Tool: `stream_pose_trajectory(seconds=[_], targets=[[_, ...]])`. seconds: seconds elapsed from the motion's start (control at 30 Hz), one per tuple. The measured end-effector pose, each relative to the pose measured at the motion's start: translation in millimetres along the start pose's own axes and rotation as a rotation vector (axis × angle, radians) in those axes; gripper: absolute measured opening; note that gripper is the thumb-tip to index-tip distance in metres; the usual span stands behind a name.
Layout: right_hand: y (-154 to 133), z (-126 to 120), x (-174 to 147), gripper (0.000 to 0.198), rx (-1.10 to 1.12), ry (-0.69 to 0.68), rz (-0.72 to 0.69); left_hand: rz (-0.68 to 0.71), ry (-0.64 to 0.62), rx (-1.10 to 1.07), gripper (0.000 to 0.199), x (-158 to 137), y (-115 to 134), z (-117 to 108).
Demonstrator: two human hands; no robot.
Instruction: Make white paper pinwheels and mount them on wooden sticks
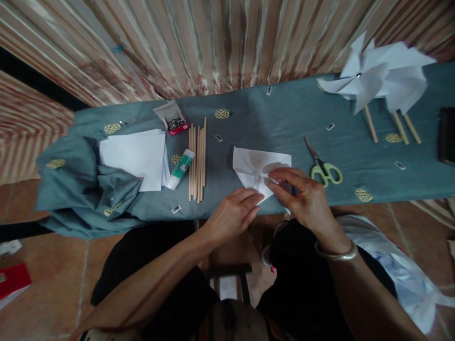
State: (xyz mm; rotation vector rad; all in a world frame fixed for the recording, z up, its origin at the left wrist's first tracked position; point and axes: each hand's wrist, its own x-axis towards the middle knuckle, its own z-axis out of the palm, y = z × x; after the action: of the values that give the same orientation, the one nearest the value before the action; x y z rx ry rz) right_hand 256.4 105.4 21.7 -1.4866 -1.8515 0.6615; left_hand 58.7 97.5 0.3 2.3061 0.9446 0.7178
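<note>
A white paper square [261,158], slit along its diagonals, lies at the front edge of the cloth-covered table. My left hand [236,208] is closed on the near left part of this paper, thumb and fingers pressed together. From the right, my right hand [300,192] pinches a piece of the paper near its centre between thumb and fingers. Part of the near right side is hidden by my right hand. Just right of it lie scissors [325,169] with green handles, blades slightly apart. Left of the paper is a row of wooden sticks [197,161].
A glue stick [180,169] leans by a stack of white paper [137,156]. Behind them stands an open box of metal pins [174,121]. Finished paper pinwheels [384,78] on sticks lie at the far right, near a dark object [447,135]. A striped curtain [227,42] hangs behind the table.
</note>
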Motion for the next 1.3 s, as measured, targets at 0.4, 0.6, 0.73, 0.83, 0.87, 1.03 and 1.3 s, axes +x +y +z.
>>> stream_pose_trajectory(seconds=[0.4,0.6,0.73,0.83,0.87,1.03,1.3], targets=[[1,3,-5,0.032,-0.154,-0.042,-0.171,-0.052,-0.044,-0.034,0.022,3,1,-4],[2,5,-5,0.033,-0.192,-0.054,-0.188,-0.058,-0.074,-0.026,0.022,5,1,-5],[3,6,-5,0.032,-0.203,-0.056,-0.194,-0.067,-0.09,-0.022,0.023,6,1,-5],[4,7,-5,0.033,-0.211,-0.063,-0.195,-0.07,-0.088,-0.019,0.022,7,1,-5],[4,7,-5,0.034,-0.213,-0.064,-0.199,-0.068,-0.083,-0.02,0.021,7,1,-5],[4,10,-5,0.035,-0.233,-0.064,-0.216,-0.061,-0.064,-0.023,0.02,7,2,-4],[5,16,-8,0.038,-0.265,-0.085,-0.178,-0.063,-0.071,-0.015,0.02,6,1,-4]])
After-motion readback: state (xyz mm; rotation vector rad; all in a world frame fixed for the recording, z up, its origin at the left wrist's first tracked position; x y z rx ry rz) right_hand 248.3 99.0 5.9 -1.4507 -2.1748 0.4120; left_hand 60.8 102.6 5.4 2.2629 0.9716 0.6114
